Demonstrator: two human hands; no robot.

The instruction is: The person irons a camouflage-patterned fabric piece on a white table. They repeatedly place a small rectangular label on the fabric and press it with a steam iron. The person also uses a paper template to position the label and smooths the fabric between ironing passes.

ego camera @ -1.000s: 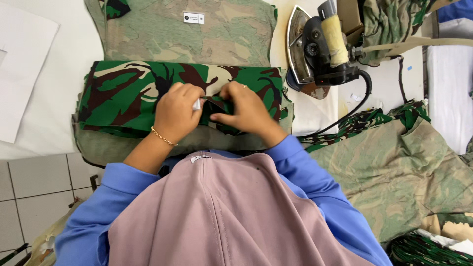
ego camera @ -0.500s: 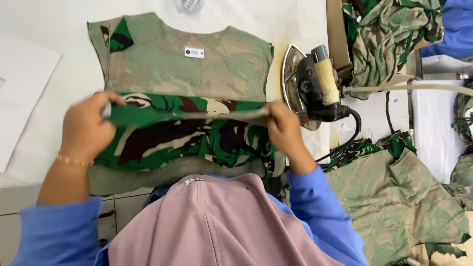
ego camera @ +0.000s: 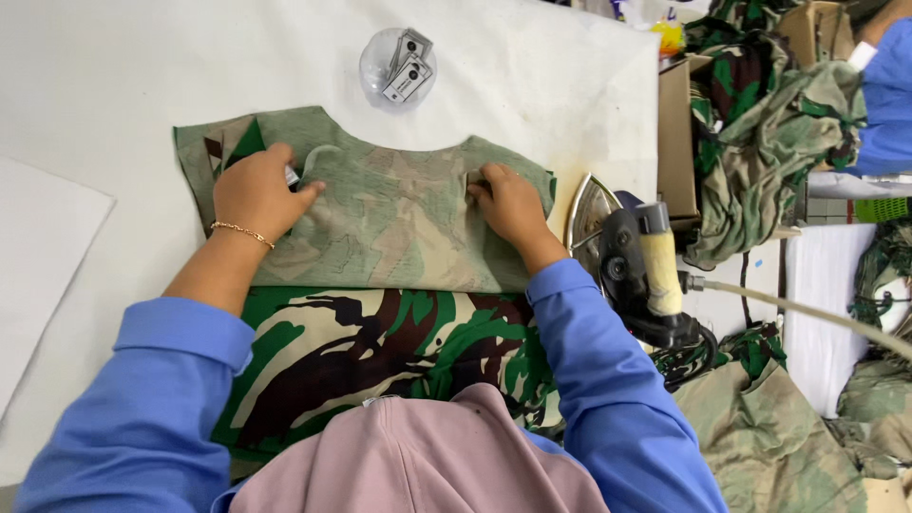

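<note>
A camouflage garment piece lies flat on the white table, pale reverse side (ego camera: 389, 218) up at the far half, bright green and brown side (ego camera: 380, 351) toward me. My left hand (ego camera: 256, 190), with a thin gold bracelet, presses on the pale cloth near its left shoulder, pinching a small white tag. At the right shoulder my right hand (ego camera: 503, 204) rests on the cloth, fingers curled around a small fold or label. Both sleeves are blue.
A steam iron (ego camera: 632, 261) stands on its heel right of the cloth, its hose running right. A clear round dish (ego camera: 397, 66) with small labels sits beyond the neckline. Camouflage fabric piles (ego camera: 769, 104) and a cardboard box fill the right side. White paper (ego camera: 43, 266) lies at left.
The folded green piece that both hands held up near me has been spread out; my hands moved away from me onto the pale cloth's shoulders. The view has shifted nearer the table.
</note>
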